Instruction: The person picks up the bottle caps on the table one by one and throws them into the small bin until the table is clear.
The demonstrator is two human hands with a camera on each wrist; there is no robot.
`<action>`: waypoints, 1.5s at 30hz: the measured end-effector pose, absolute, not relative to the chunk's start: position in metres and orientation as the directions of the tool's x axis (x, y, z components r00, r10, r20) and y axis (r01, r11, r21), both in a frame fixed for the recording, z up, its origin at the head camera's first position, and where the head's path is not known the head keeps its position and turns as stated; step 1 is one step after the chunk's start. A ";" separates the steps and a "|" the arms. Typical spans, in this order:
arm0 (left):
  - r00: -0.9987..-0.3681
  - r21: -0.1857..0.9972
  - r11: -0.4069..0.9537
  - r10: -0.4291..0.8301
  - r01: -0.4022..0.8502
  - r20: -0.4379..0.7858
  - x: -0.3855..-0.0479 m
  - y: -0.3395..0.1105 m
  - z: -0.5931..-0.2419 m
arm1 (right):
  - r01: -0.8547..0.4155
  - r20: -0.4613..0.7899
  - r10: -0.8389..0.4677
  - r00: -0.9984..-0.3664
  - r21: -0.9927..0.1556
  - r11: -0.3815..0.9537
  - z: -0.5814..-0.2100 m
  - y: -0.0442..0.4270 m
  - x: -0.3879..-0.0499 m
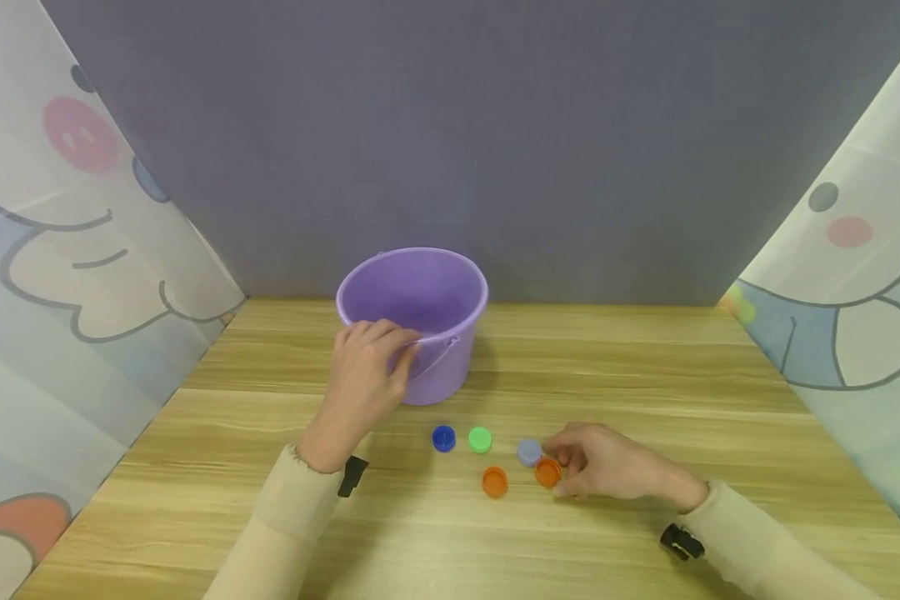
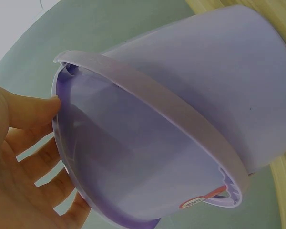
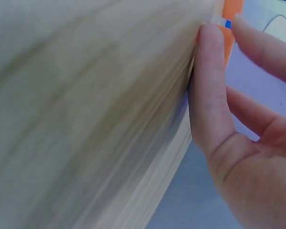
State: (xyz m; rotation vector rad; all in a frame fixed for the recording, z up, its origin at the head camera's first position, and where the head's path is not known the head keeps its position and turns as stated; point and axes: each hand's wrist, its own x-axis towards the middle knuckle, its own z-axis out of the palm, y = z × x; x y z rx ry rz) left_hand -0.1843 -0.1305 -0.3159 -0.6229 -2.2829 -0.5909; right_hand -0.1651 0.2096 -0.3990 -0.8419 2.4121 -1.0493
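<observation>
A purple bucket [image 1: 450,379] stands on the wooden table, with its handle hanging at the front. My left hand [image 1: 363,367] grips its near rim; in the left wrist view the thumb [image 2: 35,112] is at the rim's inner edge and the fingers spread behind it. My right hand [image 1: 607,462] has its thumb and forefinger at opposite sides of an orange bottle cap [image 1: 547,472], pinching it at table level. Touching that cap is a pale lavender cap [image 1: 528,452]. In the right wrist view the fingers partly hide the orange cap [image 3: 227,45].
A second orange cap [image 1: 494,482] lies left of the right hand. Behind it are a green cap [image 1: 480,440] and a blue cap [image 1: 443,438], in front of the bucket. A grey panel [image 1: 570,150] rises at the table's back, with printed curtains [image 1: 855,333] at both sides.
</observation>
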 end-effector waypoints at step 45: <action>-0.624 0.217 0.777 0.269 0.590 0.734 -0.185 -0.131 -0.317 | -0.348 -0.015 -0.575 -0.818 -0.784 0.515 -0.389 0.206 -0.165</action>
